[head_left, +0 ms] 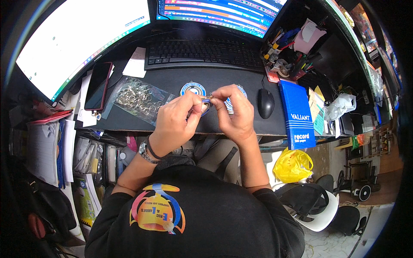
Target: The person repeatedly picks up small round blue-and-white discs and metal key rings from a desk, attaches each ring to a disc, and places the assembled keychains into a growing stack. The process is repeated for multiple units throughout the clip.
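My left hand [178, 114] and my right hand [234, 112] meet over the desk's front part, fingertips pinched together. Between them is a round blue-rimmed medallion [206, 105], mostly covered by the fingers. A small metal piece seems to sit at its top edge, too small to name. Just behind my left fingers lies another round blue and white medallion [193, 88] on the desk. More blue and white discs [230, 105] show partly beneath my right hand. To the left of my hands lies a clear plastic bag [138, 99] with several metal key rings.
A black keyboard [204, 53] stands below two monitors [215, 10]. A black mouse [266, 103] and a blue record book [297, 114] lie right, near a pen holder [284, 51]. A phone [98, 86] lies far left. A yellow plastic bag [293, 165] is below the desk at right.
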A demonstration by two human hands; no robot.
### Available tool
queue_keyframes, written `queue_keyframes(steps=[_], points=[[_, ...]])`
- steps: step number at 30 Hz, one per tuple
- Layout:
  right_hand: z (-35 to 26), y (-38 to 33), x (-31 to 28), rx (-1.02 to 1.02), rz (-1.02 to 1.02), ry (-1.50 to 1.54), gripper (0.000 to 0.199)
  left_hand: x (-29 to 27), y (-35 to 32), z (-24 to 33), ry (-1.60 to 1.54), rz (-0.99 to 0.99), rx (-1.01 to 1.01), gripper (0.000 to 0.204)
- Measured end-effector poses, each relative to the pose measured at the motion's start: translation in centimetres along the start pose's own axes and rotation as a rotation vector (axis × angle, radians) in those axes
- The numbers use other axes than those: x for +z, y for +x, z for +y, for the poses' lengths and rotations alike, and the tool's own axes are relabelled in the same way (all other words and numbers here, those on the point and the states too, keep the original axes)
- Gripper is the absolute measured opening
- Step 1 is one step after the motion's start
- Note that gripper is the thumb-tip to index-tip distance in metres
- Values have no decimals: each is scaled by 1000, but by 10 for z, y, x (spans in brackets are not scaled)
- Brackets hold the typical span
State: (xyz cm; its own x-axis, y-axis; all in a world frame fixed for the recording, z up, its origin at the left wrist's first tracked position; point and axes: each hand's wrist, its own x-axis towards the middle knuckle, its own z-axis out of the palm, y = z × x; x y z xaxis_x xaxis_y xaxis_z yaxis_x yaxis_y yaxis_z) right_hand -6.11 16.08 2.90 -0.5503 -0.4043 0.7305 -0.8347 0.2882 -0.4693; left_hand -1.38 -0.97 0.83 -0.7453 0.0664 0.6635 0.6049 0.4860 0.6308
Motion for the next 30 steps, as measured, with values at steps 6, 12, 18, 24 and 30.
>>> queue_keyframes(steps=[6,12,18,24,30], points=[[8,0,-9,72,-106,87,26,-6,3,-3,-70,-56,-8,18],[16,-4,-8,39,-113,95,19,-11,3,1,-94,-115,2,18],[15,-10,-14,182,-148,563,22,-6,-3,2,-343,-71,-168,20],[15,-11,-19,247,-178,632,21,-11,-5,4,-267,-147,-45,20],[3,-18,-14,318,-79,848,25,-8,-9,9,-379,-99,-135,20]])
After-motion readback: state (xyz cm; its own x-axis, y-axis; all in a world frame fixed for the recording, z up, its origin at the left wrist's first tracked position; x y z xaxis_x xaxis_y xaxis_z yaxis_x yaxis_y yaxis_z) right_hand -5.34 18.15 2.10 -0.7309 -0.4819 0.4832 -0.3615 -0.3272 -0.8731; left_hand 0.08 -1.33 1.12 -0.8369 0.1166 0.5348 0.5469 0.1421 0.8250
